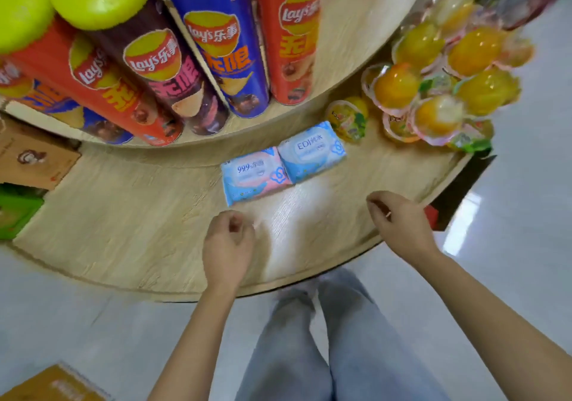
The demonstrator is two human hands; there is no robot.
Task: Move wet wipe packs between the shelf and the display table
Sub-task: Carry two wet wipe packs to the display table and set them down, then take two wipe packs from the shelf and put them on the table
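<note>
Wet wipe packs (284, 168), two of them, lie flat and touching side by side on the lower tier of the bench (123, 230). A pink-and-blue pack (255, 173) is on the left and a blue pack (312, 152) on the right, both set back from the front edge (about midway to the step of the upper tier). Neither is held.

The left fingers (235, 224) are loosely curled around nothing. The right fingers (379, 207) curl the same way and look empty, though blur leaves a pale speck there that I cannot identify.

Curled like this, the fingers would likely meet the slick wrapper knuckle-first and shove a pack instead of taking it. Because the packs touch, lifting one may drag the other. The blue pack also sits just beside a jelly cup (346, 118), and a careless right reach could knock the cup towards the right edge.

The left hand (229, 245) hovers back-up over the front edge, below the pink-and-blue pack. The right hand (399, 227) hangs nearer the right-hand rim, well apart from it. Both bare forearms reach forward from the body.
</note>
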